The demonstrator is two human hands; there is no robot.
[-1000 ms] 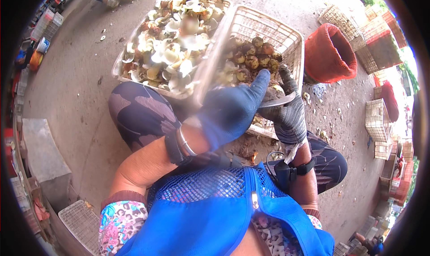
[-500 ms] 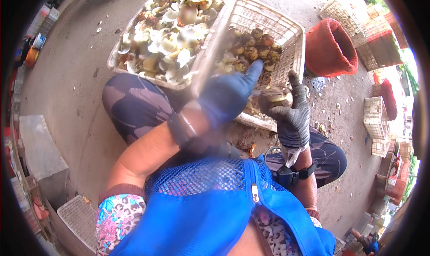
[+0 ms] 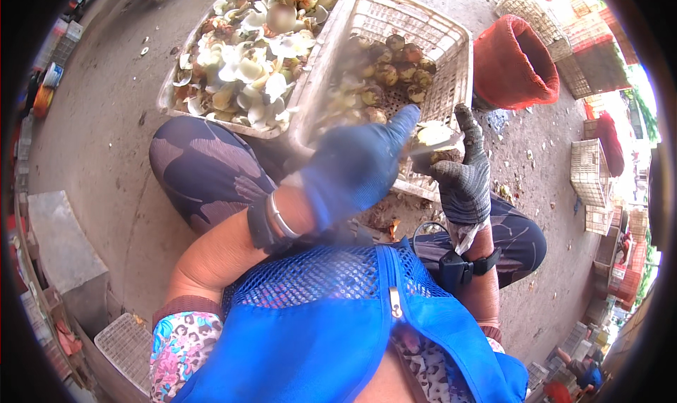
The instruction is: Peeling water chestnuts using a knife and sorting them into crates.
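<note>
Head | left hand (image 3: 356,167): thin blade (image 3: 431,148) | right hand (image 3: 465,183): roundish, pale-topped bulb (image 3: 434,133)

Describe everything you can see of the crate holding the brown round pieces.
The crate is off-white, rectangular and plastic-looking, with lattice walls, a thick rim and a perforated floor. It looks upright, open-topped and soiled; blur softens its left side. Brown round pieces lie inside. It stands on the ground, right of the crate of peelings; a red container is beyond its right wall. The left hand and right hand overlap its near end in view; contact is unclear.
</note>
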